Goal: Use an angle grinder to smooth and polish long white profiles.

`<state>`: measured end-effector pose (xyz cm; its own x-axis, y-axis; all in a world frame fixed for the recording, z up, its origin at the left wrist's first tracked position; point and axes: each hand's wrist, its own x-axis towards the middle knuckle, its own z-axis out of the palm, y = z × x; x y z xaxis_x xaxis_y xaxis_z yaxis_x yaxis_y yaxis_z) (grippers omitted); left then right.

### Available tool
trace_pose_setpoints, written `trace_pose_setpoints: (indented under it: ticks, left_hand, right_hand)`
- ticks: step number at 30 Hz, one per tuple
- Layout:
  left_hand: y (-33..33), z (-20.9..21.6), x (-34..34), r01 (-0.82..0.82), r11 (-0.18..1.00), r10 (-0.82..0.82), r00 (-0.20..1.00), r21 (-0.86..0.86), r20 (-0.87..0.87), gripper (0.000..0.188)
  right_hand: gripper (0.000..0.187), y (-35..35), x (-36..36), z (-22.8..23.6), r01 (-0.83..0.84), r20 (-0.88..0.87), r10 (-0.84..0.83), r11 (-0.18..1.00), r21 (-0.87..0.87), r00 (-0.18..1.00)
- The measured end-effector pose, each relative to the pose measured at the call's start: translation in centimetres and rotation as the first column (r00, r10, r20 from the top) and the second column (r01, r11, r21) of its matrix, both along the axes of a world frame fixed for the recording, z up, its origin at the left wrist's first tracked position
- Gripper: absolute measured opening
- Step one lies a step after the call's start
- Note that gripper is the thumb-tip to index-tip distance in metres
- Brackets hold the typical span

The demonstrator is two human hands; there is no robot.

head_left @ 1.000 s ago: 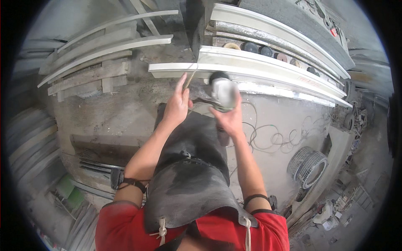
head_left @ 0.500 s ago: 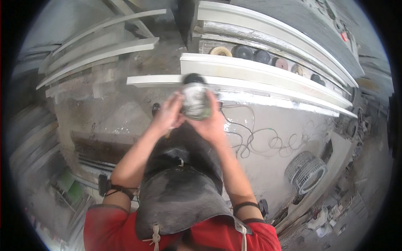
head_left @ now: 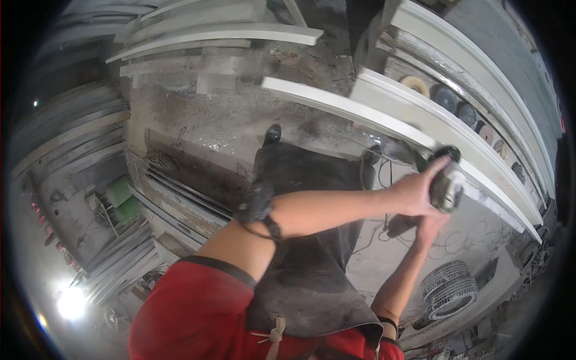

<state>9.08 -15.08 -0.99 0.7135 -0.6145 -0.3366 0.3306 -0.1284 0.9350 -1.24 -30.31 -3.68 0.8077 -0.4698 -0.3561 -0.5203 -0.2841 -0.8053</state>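
Both hands are closed on an angle grinder (head_left: 446,188) with a metallic head and a dark disc or pad at its far end. My left hand (head_left: 413,195) wraps its head from the left, the arm reaching across my apron. Beneath it, my right hand (head_left: 431,227) grips the tool nearer its dark rear body. The disc end is at the edge of a long white strip (head_left: 360,111) with a smooth face. Blur and viewing angle keep me from telling whether they touch. Dark cords hang below the tool.
More long white pieces (head_left: 414,108) lie beyond on supports. Several round pads and discs (head_left: 445,97) sit in a row between them. Tyres (head_left: 449,291) lie at the lower right, and loose cord coils on the floor. Another white strip (head_left: 240,33) is at the far left.
The grinder and both hands have moved right, to the white strip. My view has turned, so the strips now slope down to the right, and my left arm crosses my body.
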Motion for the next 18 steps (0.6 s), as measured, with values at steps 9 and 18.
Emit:
trace_pose_setpoints:
  ticks: [9,18]
  left_hand:
    - [34.7,-3.5,0.9,-0.394,0.916,0.396,0.918,-0.074,0.002,0.1]
    - [38.0,-5.0,-1.3,-0.321,0.925,0.377,0.835,0.201,-0.4,0.065]
  right_hand:
    - [0.092,34.6,9.3,1.2,-0.436,0.277,0.47,0.882,-0.177,0.838]
    - [0.091,35.1,9.3,2.6,-0.516,0.062,0.53,0.842,-0.159,0.845]
